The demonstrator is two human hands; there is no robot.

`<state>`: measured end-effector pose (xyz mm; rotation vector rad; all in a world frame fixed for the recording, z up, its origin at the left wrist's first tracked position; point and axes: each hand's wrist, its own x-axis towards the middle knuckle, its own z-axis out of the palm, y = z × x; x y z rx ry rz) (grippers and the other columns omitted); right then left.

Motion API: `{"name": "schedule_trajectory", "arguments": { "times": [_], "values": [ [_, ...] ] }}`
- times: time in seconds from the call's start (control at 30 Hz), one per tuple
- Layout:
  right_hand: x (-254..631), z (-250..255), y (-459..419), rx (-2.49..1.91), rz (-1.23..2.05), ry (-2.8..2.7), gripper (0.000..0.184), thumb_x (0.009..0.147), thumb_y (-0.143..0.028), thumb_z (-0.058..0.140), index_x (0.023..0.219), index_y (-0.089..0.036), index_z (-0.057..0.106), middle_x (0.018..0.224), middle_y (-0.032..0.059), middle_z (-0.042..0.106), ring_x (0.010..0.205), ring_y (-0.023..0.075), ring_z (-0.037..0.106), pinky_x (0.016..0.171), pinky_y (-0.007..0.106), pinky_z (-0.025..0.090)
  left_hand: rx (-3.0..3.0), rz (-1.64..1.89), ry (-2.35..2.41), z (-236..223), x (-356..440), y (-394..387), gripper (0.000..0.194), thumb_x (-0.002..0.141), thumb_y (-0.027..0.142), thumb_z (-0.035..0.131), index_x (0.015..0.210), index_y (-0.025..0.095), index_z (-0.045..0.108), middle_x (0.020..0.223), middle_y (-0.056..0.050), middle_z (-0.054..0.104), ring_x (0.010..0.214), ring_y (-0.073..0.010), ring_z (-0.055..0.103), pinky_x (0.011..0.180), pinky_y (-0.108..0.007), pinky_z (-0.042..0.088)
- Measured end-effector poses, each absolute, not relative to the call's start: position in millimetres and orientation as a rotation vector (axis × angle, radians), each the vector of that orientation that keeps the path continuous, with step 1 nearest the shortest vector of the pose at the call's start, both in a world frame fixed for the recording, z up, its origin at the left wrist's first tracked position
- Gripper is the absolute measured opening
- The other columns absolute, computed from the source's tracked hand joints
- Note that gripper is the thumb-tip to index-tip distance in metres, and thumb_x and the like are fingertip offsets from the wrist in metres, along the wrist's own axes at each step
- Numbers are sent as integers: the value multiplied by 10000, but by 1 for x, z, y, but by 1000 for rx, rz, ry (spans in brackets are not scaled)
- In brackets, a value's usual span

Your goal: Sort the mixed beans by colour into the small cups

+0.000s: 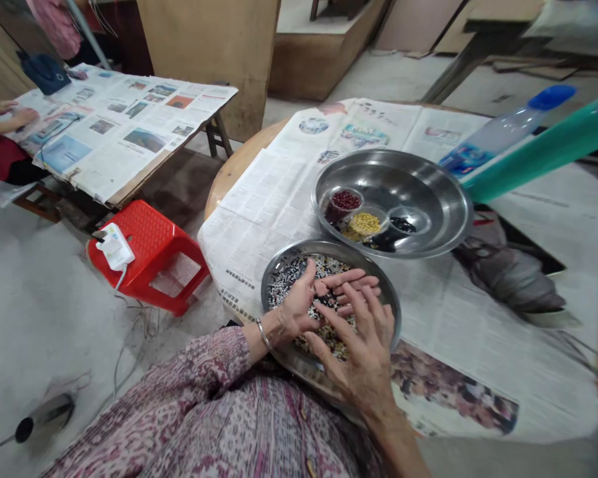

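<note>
A steel plate [279, 265] of mixed white, black and yellow beans lies at the table's near edge. My left hand [311, 299] rests in it with the palm up and fingers stretched, a few beans lying on the palm. Over it, my right hand [363, 345] reaches in palm down, its spread fingertips touching the beans on the left palm. Behind the plate stands a large steel basin [428, 179] holding small cups of red beans [347, 199], yellow beans [365, 223] and black beans [403, 224].
Newspaper [259, 212] covers the round table. A plastic bottle with a blue cap [503, 129] and a green tube [543, 149] lie at the far right. A red stool [152, 249] with a white charger stands on the floor left. Another person sits at a newspaper-covered table [114, 126].
</note>
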<state>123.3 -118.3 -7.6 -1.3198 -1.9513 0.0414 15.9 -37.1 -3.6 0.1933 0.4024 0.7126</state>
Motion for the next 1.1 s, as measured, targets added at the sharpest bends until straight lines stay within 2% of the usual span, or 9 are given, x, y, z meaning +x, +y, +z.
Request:
{"name": "schedule_trajectory", "arguments": {
  "times": [0.1,0.23,0.6,0.7,0.8,0.9,1.1],
  "values": [
    [121,-7,-119,-1312,39,-1981,482,815,-366,725,1274,-266,615,1597,71,357,1460,360,327,1182,628,230,199,714,393,-2,15,-37,842,988,632,81,1456,44,462,1454,-214,513,1387,-275,463,1170,-399,313],
    [118,-7,-122,-1312,45,-2002,421,827,-357,715,1230,-271,632,1593,58,366,1459,354,329,1181,635,228,207,730,339,-1,14,-37,862,980,650,76,1434,49,495,1471,-204,499,1411,-283,435,1181,-397,289],
    [138,-6,-129,-1330,-5,-1967,321,819,-313,730,1131,-280,663,1553,43,430,1435,338,377,1173,616,258,127,734,301,-5,12,-34,784,995,638,164,1427,86,516,1446,-177,537,1374,-256,488,1153,-362,346],
    [136,-4,-124,-1308,9,-1946,389,806,-304,740,1181,-270,642,1544,66,438,1424,340,393,1165,612,282,141,731,329,-2,12,-34,804,992,640,138,1424,77,517,1444,-188,535,1362,-257,501,1144,-362,362],
    [129,-3,-116,-1295,12,-1960,472,801,-329,744,1252,-273,612,1556,77,421,1435,348,376,1168,624,268,195,730,329,0,13,-34,837,992,631,78,1406,61,531,1432,-201,541,1336,-265,525,1172,-392,325],
    [122,-4,-112,-1291,13,-1979,463,803,-348,740,1246,-281,620,1549,72,432,1438,350,371,1171,628,256,224,735,318,1,14,-35,860,989,633,54,1402,47,527,1413,-209,556,1320,-277,537,1192,-428,283],
    [122,-5,-116,-1256,73,-1975,355,818,-319,725,1160,-256,655,1540,71,446,1435,346,374,1169,622,263,216,745,347,0,14,-37,876,973,681,106,1435,43,490,1513,-195,448,1389,-301,460,1183,-409,303]
  ]
}}
